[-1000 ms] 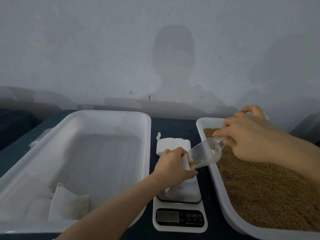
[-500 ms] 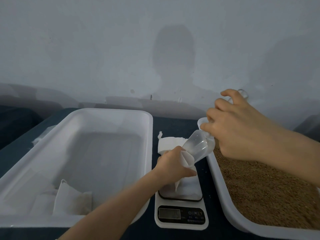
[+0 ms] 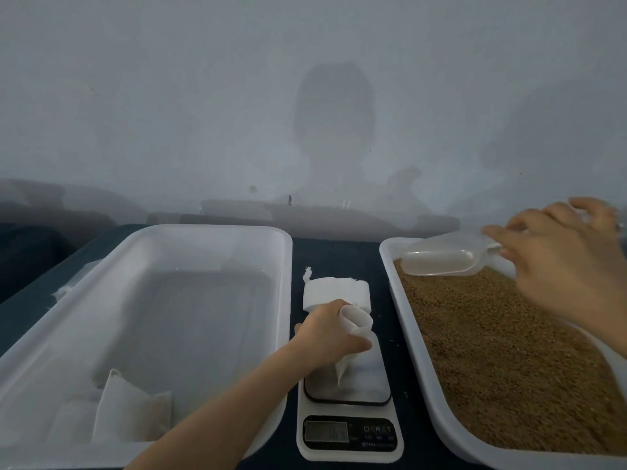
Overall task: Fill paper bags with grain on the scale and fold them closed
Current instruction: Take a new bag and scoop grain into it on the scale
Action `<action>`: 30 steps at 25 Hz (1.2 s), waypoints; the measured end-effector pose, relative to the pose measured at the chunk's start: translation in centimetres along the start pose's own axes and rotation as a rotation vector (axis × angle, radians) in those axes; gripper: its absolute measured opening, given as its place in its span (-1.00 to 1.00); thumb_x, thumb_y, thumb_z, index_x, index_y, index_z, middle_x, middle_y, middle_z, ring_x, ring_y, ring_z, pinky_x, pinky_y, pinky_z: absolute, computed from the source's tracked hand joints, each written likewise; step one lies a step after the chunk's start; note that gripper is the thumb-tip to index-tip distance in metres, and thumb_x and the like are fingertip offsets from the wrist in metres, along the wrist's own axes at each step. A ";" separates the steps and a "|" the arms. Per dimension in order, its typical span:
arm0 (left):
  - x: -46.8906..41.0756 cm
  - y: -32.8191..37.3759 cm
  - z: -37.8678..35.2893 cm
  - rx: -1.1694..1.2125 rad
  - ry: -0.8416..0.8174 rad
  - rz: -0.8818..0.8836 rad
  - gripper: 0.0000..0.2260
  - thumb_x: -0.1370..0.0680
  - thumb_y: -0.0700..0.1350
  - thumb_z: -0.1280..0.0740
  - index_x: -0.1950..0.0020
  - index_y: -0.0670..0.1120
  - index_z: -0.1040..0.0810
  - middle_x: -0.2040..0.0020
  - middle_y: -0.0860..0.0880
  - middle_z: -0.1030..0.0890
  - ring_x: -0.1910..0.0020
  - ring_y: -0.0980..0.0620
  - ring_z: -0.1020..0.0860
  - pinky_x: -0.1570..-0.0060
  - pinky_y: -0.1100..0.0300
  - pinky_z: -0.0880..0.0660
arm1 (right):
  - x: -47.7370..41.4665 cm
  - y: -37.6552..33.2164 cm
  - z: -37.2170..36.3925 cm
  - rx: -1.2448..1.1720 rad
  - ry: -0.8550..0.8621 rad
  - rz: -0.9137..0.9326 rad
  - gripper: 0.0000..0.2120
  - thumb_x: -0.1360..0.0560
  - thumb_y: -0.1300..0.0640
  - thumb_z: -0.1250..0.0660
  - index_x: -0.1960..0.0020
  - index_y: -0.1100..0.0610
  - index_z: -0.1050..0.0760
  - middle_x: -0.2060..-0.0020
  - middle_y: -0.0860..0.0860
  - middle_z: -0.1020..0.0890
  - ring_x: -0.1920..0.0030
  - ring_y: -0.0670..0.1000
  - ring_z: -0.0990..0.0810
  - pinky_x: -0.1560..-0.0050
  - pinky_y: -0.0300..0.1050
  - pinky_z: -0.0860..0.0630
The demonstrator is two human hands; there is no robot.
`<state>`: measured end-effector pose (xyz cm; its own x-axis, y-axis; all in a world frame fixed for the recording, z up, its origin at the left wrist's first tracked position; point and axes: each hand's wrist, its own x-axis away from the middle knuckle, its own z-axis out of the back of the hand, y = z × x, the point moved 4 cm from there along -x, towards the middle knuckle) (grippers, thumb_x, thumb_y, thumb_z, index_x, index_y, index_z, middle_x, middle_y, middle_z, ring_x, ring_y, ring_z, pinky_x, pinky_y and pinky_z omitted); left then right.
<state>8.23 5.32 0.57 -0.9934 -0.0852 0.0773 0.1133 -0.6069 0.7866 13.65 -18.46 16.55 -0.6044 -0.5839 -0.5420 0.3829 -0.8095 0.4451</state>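
Moments before at the bag (image 3: 356, 325), the scoop (image 3: 441, 262) had swung out over the grain (image 3: 509, 368) at 2 o'clock, its handle pinched by the right hand (image 3: 559, 266). The left hand (image 3: 325, 337) gripped the open-mouthed bag on the scale (image 3: 349, 449). Spare bags (image 3: 319, 293) lay at 12 o'clock. A tray (image 3: 203, 232) holding filled bags (image 3: 132, 412) sat at 9 o'clock.

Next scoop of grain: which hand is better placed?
Right. The right hand holds the clear scoop over the grain tray; the left hand grips the open paper bag on the scale.
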 end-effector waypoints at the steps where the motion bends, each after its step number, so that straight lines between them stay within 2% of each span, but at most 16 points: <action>1: -0.1 0.0 0.0 0.006 -0.002 -0.003 -0.61 -0.36 0.02 -0.45 -0.15 0.04 -0.46 0.02 0.06 -0.56 0.03 0.06 -0.56 -0.09 0.01 -0.55 | 0.5 1.1 -1.5 0.029 -0.064 -0.073 -0.53 -0.18 0.23 -0.58 -0.07 0.04 -0.65 0.15 0.10 -0.66 0.09 0.16 -0.57 -0.17 0.11 -0.23; 4: -0.3 -0.2 -0.1 0.024 -0.015 -0.026 -0.68 -0.37 0.01 -0.45 -0.08 0.05 -0.49 0.07 0.08 -0.57 0.10 0.13 -0.55 0.02 0.17 -0.55 | 1.9 2.3 -5.4 0.140 -0.256 -0.238 -0.58 -0.41 0.16 -0.38 -0.24 -0.10 -0.53 -0.02 0.01 -0.63 -0.06 0.09 -0.51 -0.21 0.05 -0.21; 6: -0.2 -0.1 0.0 0.050 -0.027 -0.044 -0.75 -0.38 -0.02 -0.46 0.00 0.06 -0.51 0.11 0.09 -0.57 0.15 0.16 -0.55 0.13 0.28 -0.51 | 2.2 1.5 -7.1 0.163 -0.302 -0.306 -0.57 -0.45 0.15 -0.28 -0.29 -0.15 -0.46 -0.05 -0.04 -0.59 -0.10 0.03 -0.48 -0.21 0.02 -0.22; 11: 0.2 -0.1 0.3 0.161 -0.038 -0.045 -0.81 -0.38 -0.06 -0.48 0.07 0.09 -0.55 0.15 0.11 -0.59 0.17 0.19 -0.56 0.30 0.45 -0.42 | 0.6 -2.0 -10.2 0.158 -0.370 -0.306 -0.63 -0.49 0.16 -0.18 -0.24 -0.11 -0.48 -0.03 -0.05 -0.54 -0.11 0.04 -0.41 -0.19 0.00 -0.21; 15: 0.3 0.1 0.3 0.180 -0.061 -0.053 -0.78 -0.38 -0.09 -0.49 0.04 0.06 -0.55 0.13 0.09 -0.58 0.13 0.14 -0.57 0.21 0.38 -0.45 | -0.6 -3.0 -12.0 0.159 -0.415 -0.296 -0.68 -0.48 0.19 -0.17 -0.14 -0.07 -0.54 -0.04 -0.04 -0.53 -0.13 0.06 -0.40 -0.20 -0.01 -0.22; 18: 0.2 0.2 0.2 0.169 -0.066 -0.049 -0.76 -0.38 -0.09 -0.49 0.01 0.05 -0.54 0.10 0.07 -0.58 0.09 0.13 -0.56 0.15 0.33 -0.46 | -0.6 -3.1 -13.6 0.035 -0.454 -0.337 -0.67 -0.50 0.18 -0.18 -0.15 -0.12 -0.53 -0.05 -0.04 -0.55 -0.13 0.06 -0.42 -0.16 -0.01 -0.25; 21: 0.1 0.2 0.2 0.145 -0.068 -0.061 -0.77 -0.39 -0.09 -0.49 0.03 0.05 -0.52 0.11 0.08 -0.56 0.10 0.13 -0.54 0.15 0.33 -0.46 | 0.5 -1.6 -15.5 -0.301 -0.527 -0.512 -0.64 -0.54 0.18 -0.21 -0.25 -0.16 -0.50 -0.19 0.00 -0.57 -0.18 0.07 -0.47 -0.19 0.02 -0.32; 24: 0.1 0.3 0.1 0.147 -0.068 -0.075 -0.76 -0.38 -0.08 -0.50 0.04 0.06 -0.51 0.11 0.08 -0.56 0.09 0.11 -0.55 0.12 0.29 -0.48 | 1.8 0.3 -16.5 -0.596 -0.620 -0.613 -0.70 -0.58 0.09 -0.23 -0.26 -0.15 -0.49 -0.28 -0.02 -0.53 -0.02 0.03 -0.56 -0.03 -0.05 -0.45; 25: 0.0 0.3 0.0 0.147 -0.069 -0.076 -0.75 -0.37 -0.08 -0.50 0.03 0.05 -0.52 0.10 0.06 -0.57 0.08 0.10 -0.55 0.09 0.26 -0.50 | 2.2 0.8 -16.5 -0.672 -0.641 -0.626 -0.71 -0.57 0.06 -0.25 -0.27 -0.11 -0.50 -0.31 0.00 -0.50 -0.02 0.05 -0.56 -0.02 -0.05 -0.45; 27: 0.0 0.2 0.0 0.142 -0.075 -0.071 -0.74 -0.37 -0.08 -0.50 -0.01 0.02 -0.53 0.07 0.03 -0.58 0.05 0.07 -0.56 0.04 0.22 -0.52 | 2.7 1.8 -16.2 -0.730 -0.671 -0.625 -0.70 -0.56 0.02 -0.27 -0.28 -0.09 -0.49 -0.35 0.03 -0.46 -0.15 0.10 -0.53 -0.17 0.02 -0.43; 30: 0.0 0.1 0.0 0.154 -0.079 -0.062 -0.72 -0.38 -0.08 -0.50 -0.05 0.00 -0.54 0.06 0.02 -0.59 0.04 0.08 -0.57 0.03 0.24 -0.53 | 4.0 3.1 -15.1 -0.706 -0.684 -0.631 -0.70 -0.54 -0.05 -0.27 -0.27 -0.13 -0.49 -0.34 0.02 -0.47 -0.16 0.10 -0.54 -0.22 0.10 -0.43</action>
<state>8.23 5.20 0.65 -0.9975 0.0152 0.0688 0.0531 -0.4802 0.8755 23.03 -24.24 4.99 -0.9941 -0.0851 0.0675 0.0535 -0.9244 -0.3776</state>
